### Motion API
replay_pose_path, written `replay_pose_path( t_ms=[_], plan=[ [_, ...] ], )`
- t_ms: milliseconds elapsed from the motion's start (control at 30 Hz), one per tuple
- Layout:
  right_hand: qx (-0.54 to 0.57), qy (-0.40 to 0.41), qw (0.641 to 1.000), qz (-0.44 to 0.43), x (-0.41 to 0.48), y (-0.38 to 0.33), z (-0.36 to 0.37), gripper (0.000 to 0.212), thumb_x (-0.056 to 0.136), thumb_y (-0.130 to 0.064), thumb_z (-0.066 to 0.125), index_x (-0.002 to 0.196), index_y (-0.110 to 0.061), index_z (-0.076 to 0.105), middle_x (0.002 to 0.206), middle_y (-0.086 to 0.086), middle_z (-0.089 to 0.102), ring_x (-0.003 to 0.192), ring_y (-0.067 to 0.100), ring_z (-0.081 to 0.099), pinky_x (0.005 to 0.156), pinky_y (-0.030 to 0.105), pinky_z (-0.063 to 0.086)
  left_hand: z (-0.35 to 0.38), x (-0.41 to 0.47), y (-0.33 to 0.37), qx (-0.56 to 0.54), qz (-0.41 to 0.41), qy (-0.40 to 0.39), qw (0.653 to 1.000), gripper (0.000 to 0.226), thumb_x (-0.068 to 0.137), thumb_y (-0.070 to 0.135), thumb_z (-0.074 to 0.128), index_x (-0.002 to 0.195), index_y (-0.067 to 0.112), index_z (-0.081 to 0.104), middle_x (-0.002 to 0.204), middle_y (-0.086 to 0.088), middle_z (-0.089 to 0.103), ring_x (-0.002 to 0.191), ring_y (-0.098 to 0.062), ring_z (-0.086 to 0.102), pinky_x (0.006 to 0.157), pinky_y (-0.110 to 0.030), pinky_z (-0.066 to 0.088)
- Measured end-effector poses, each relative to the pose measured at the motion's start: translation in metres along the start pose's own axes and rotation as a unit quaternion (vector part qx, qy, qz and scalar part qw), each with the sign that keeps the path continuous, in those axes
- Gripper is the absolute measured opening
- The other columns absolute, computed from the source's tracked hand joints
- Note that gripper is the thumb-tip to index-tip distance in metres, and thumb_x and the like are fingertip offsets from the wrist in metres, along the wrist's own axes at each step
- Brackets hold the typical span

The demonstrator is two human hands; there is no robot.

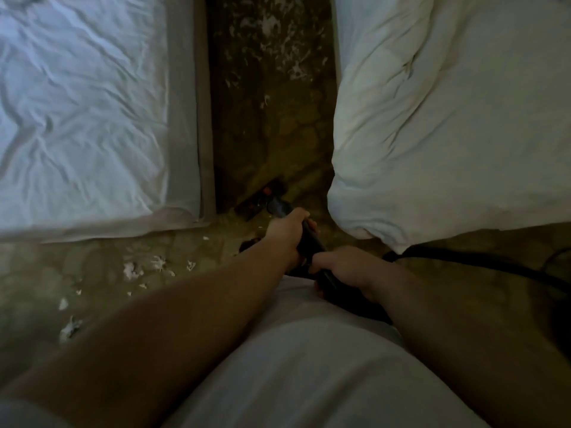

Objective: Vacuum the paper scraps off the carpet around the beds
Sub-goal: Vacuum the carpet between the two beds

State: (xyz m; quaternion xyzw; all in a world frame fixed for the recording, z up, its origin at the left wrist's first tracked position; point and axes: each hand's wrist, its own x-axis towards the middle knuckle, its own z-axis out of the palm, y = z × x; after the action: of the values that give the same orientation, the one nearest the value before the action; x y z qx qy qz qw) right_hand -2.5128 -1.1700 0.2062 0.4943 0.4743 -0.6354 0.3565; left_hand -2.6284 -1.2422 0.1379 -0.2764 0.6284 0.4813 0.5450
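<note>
2 hands on a vacuum wand at the mouth of the carpet aisle between 2 beds.

The left hand is wrapped around the dark wand further down, and the right hand is curled round it nearer the body, above a white shirt. The floor head sits on the carpet just beside the corner of the left bed; whether it touches the bed frame cannot be told. A black hose trails off to the right under the edge of the right bed. White paper scraps litter the far end of the aisle, and more paper bits lie on the carpet at the foot of the left bed, well apart from the floor head.
</note>
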Motion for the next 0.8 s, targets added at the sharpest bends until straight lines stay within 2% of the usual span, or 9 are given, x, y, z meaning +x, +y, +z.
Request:
replay_pose_path(
  t_ms=[167, 300, 400, 633, 800],
  plan=[
    [-0.020, -0.018, 0.999, 0.023, -0.007, 0.046, 0.010, 0.028, 0.088, -0.021, 0.075, 0.098, 0.004, 0.076, 0.088, 0.021, 0.078, 0.070, 0.028, 0.073, 0.066, 0.033, 0.058, -0.013, -0.021, -0.055, -0.038, -0.021, 0.024, 0.999, 0.031, 0.091, 0.014, 0.063, 0.062, 0.004, 0.058, 0.057, -0.009, 0.059, 0.053, -0.024, 0.058, 0.056, -0.034, 0.052],
    [-0.065, -0.038, 0.996, 0.039, -0.010, 0.070, 0.034, 0.024, 0.090, -0.022, 0.074, 0.095, 0.002, 0.076, 0.086, 0.018, 0.078, 0.075, 0.029, 0.072, 0.070, 0.035, 0.059, -0.041, -0.031, -0.094, -0.074, -0.037, 0.031, 0.996, 0.024, 0.092, 0.015, 0.062, 0.071, 0.004, 0.058, 0.064, -0.010, 0.060, 0.053, -0.022, 0.060, 0.051, -0.030, 0.053],
    [-0.084, -0.050, 0.994, 0.045, -0.013, 0.089, 0.059, 0.025, 0.091, -0.020, 0.073, 0.100, 0.003, 0.074, 0.087, 0.019, 0.078, 0.079, 0.032, 0.071, 0.075, 0.040, 0.059, -0.068, -0.037, -0.125, -0.107, -0.031, 0.026, 0.993, 0.018, 0.089, 0.019, 0.065, 0.079, 0.004, 0.063, 0.078, -0.012, 0.063, 0.068, -0.027, 0.062, 0.061, -0.037, 0.053],
    [-0.117, -0.029, 0.992, 0.036, -0.032, 0.166, 0.129, 0.030, 0.090, -0.019, 0.073, 0.106, 0.006, 0.072, 0.087, 0.021, 0.078, 0.069, 0.027, 0.072, 0.066, 0.035, 0.060, -0.125, -0.063, -0.214, -0.174, -0.032, 0.000, 0.984, 0.014, 0.096, 0.015, 0.060, 0.090, 0.003, 0.057, 0.070, -0.010, 0.058, 0.061, -0.021, 0.057, 0.056, -0.031, 0.055],
    [-0.130, -0.026, 0.990, 0.046, -0.055, 0.221, 0.136, 0.030, 0.089, -0.020, 0.072, 0.105, 0.005, 0.075, 0.089, 0.021, 0.078, 0.070, 0.027, 0.073, 0.069, 0.037, 0.060, -0.123, -0.087, -0.270, -0.190, -0.057, -0.017, 0.980, 0.013, 0.094, 0.012, 0.062, 0.085, 0.003, 0.059, 0.069, -0.010, 0.060, 0.066, -0.022, 0.059, 0.068, -0.037, 0.055]
  ],
)
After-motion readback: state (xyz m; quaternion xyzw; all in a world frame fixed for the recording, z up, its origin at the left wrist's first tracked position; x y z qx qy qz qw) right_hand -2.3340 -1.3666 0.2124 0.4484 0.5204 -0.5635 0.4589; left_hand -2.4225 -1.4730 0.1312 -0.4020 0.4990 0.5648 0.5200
